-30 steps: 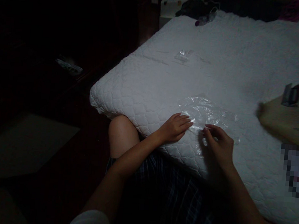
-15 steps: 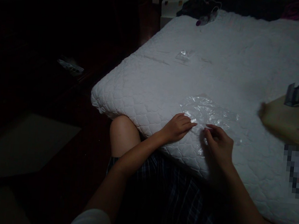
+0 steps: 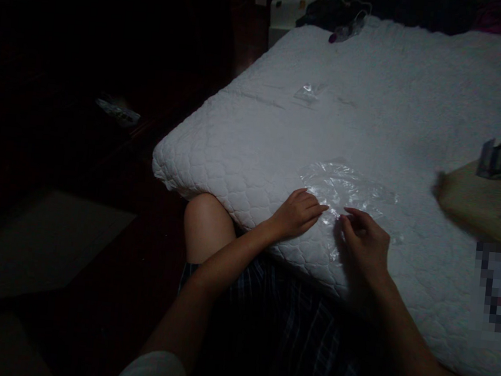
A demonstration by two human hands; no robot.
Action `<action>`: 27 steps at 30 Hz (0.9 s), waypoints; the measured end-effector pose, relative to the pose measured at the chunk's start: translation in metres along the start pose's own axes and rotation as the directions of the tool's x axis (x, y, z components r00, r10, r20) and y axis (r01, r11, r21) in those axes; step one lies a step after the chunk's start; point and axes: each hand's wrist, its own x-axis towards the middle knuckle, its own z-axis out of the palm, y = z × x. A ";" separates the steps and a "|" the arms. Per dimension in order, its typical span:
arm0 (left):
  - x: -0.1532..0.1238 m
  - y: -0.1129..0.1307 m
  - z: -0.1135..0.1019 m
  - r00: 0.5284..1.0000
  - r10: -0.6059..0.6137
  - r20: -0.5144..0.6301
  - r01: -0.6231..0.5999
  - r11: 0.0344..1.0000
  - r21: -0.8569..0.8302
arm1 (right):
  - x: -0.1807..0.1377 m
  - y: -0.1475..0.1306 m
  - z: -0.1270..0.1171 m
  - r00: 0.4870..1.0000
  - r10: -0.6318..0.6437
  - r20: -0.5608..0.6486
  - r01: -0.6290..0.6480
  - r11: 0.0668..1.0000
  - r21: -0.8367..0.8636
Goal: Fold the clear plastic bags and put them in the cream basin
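A crumpled clear plastic bag (image 3: 350, 191) lies flat on the white quilted mattress (image 3: 237, 145) near its front edge. My left hand (image 3: 296, 214) rests on the mattress with fingers stretched out, its fingertips touching the bag's near left edge. My right hand (image 3: 364, 241) is just to the right, thumb and forefinger pinched together on the bag's near edge. My bare knee (image 3: 205, 225) sits under the mattress corner.
A smaller clear plastic piece (image 3: 309, 93) lies farther back on the mattress. A tan bag with a grey clip (image 3: 484, 193) sits at the right. Dark clothes and small items (image 3: 333, 15) lie at the far corner. Left of the bed is dark floor with a pale mat (image 3: 41, 245).
Both hands stay on the bag's near edge; the left fingertips have crept slightly right toward the right hand. The view shifted a little.
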 end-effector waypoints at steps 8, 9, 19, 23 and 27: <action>-0.004 0.003 0.005 0.997 0.052 -0.048 -0.049 0.997 0.064 | 0.002 0.002 0.001 0.999 -0.052 -0.009 0.052 0.998 -0.027; -0.005 0.003 0.007 0.994 0.100 -0.033 -0.098 0.992 0.076 | 0.002 0.003 0.001 0.999 -0.053 -0.008 0.052 0.998 -0.028; -0.004 0.004 0.014 0.957 0.287 0.046 -0.291 0.942 0.168 | 0.001 0.004 0.002 1.000 -0.026 0.006 0.026 0.998 -0.049; -0.004 0.005 0.013 0.956 0.289 0.052 -0.293 0.941 0.170 | 0.002 0.006 0.001 0.999 -0.036 -0.030 0.033 0.995 -0.094; -0.004 0.005 0.013 0.956 0.290 0.039 -0.293 0.942 0.165 | 0.002 0.008 0.000 0.997 -0.016 -0.073 0.005 0.990 -0.142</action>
